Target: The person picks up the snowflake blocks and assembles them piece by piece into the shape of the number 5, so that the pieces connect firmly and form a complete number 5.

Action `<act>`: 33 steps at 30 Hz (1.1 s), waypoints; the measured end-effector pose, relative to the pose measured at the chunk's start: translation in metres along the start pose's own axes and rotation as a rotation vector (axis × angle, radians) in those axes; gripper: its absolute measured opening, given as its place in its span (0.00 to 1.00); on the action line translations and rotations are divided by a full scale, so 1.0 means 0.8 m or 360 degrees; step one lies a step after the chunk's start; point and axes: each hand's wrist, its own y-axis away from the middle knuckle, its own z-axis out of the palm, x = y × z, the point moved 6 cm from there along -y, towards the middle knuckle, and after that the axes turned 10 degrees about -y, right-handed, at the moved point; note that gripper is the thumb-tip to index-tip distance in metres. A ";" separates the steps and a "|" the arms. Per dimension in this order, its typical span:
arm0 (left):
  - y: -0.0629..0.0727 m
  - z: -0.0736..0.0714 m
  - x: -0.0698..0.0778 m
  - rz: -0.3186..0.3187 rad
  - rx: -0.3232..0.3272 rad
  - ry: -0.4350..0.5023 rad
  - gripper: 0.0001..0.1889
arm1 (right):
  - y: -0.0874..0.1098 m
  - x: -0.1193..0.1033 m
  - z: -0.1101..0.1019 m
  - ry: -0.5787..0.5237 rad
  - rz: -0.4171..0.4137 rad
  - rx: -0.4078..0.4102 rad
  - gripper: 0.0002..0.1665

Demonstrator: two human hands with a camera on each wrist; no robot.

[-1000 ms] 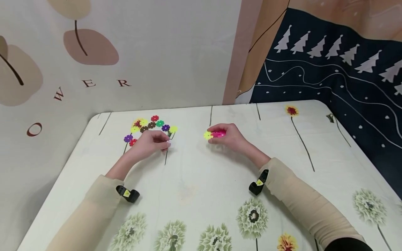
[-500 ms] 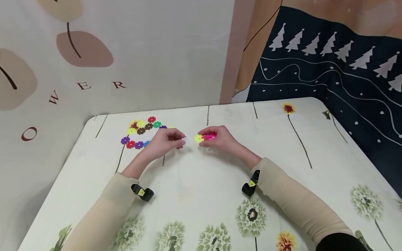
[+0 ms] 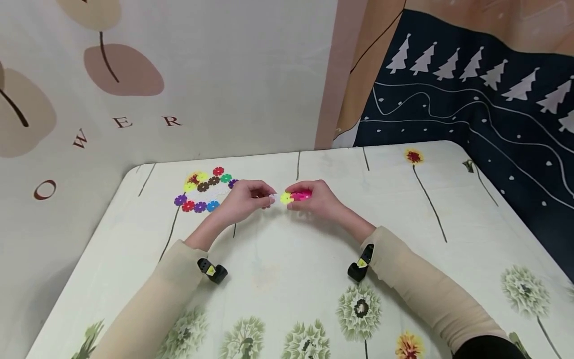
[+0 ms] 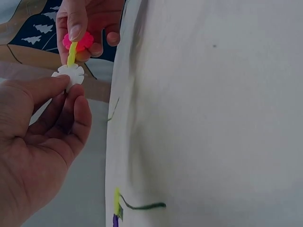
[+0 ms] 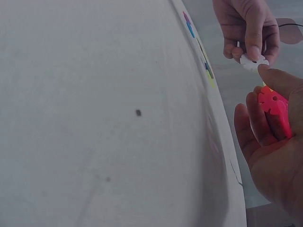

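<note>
White at the centre: pinching a flower disc [image 4: 75,72] in the grip of the left hand [image 3: 244,200], after moving right within the last second to just beside a yellow disc [image 3: 286,199], linked with pink discs [image 3: 301,195] and pinched by the right hand [image 3: 318,198]. Touching or not, hard to tell; apparently at the edge-matching stage. Far left, more coloured discs [image 3: 200,207] on the bench [image 3: 291,249].

A white, flower-printed table [image 3: 309,264] bears a cluster of many-coloured flower-shaped pieces [image 3: 200,207] near its far left corner.
</note>
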 end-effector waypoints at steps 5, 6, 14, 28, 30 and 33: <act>-0.005 0.003 0.011 0.0036 0.0023 -0.0056 0.06 | 0.003 0.001 -0.007 0.0001 0.0036 0.0017 0.23; -0.005 0.004 0.012 0.0037 0.0029 -0.0055 0.06 | 0.004 0.001 -0.008 0.0000 0.0042 0.0020 0.22; -0.005 0.004 0.023 0.0079 0.0078 -0.0059 0.05 | 0.007 -0.004 -0.014 -0.0038 0.0047 -0.0001 0.23; -0.003 0.005 0.022 0.0006 0.0061 0.0000 0.06 | 0.010 -0.004 -0.019 -0.0063 -0.0020 0.0003 0.23; -0.002 0.004 0.019 -0.0025 0.0058 0.0028 0.06 | 0.010 -0.005 -0.019 -0.0072 -0.0030 0.0002 0.23; -0.003 0.004 0.017 -0.0046 0.0050 0.0057 0.07 | 0.009 -0.005 -0.020 -0.0082 -0.0027 -0.0012 0.24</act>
